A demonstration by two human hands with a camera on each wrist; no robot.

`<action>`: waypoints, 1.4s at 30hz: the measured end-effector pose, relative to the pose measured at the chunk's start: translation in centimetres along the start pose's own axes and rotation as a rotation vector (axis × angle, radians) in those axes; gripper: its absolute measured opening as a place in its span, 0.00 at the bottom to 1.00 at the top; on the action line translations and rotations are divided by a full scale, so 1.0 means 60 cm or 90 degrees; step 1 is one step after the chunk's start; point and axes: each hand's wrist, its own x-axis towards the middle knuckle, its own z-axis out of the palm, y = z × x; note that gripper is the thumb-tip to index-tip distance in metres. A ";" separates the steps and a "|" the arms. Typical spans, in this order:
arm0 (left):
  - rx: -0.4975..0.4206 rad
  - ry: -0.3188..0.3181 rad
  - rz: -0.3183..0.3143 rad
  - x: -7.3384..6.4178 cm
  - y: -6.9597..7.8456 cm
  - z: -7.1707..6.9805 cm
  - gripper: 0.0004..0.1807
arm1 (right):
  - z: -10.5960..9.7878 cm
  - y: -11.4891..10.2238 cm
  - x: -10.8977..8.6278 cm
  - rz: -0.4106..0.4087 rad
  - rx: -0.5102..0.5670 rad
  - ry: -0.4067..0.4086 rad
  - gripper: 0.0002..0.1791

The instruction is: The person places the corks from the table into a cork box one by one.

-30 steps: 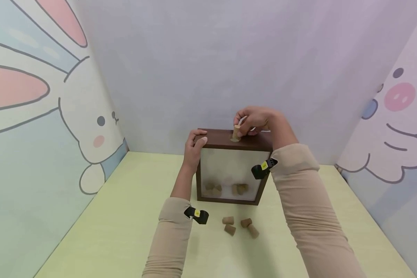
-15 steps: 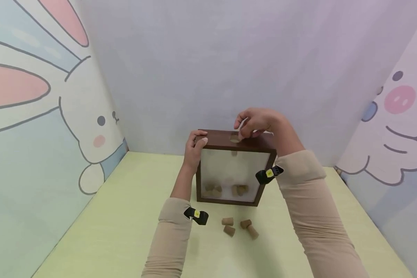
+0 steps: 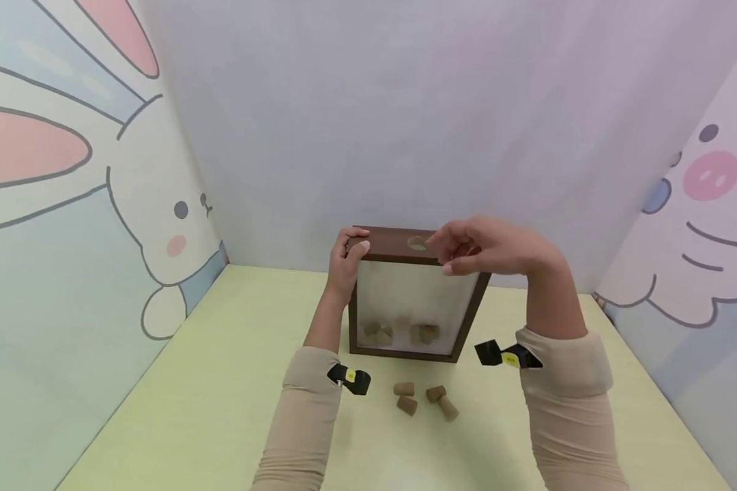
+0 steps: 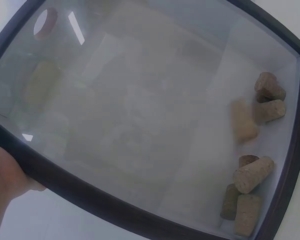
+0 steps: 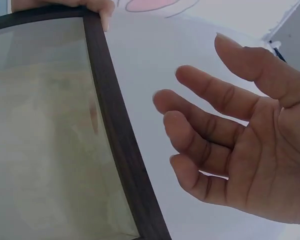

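Note:
A dark brown framed box [image 3: 393, 254] with a clear front pane stands upright on the table, a round hole [image 3: 417, 243] in its top. My left hand [image 3: 345, 262] grips the box's top left corner, thumb in front and fingers over the top. My right hand [image 3: 491, 247] is off the box's top right, empty, its fingers loosely bent and spread in the right wrist view. Behind the pane, several corks [image 4: 253, 175] lie in two clusters along the bottom, and one blurred cork [image 4: 244, 121] shows between them in the left wrist view.
In front of the box, several loose corks [image 3: 407, 405] lie on the pale green table [image 3: 252, 320]. A grey-white wall [image 3: 295, 136] rises close behind the box. Side walls carry a rabbit drawing [image 3: 153, 225] and a pig drawing [image 3: 682, 252].
The cork pinched over the hole has left my right hand and dropped through into the box. That hand has moved right and towards me, opening. My left hand stays on the corner.

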 end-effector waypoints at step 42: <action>0.008 0.036 -0.021 0.016 -0.028 -0.012 0.08 | 0.219 0.139 -0.042 0.052 0.289 -0.021 0.21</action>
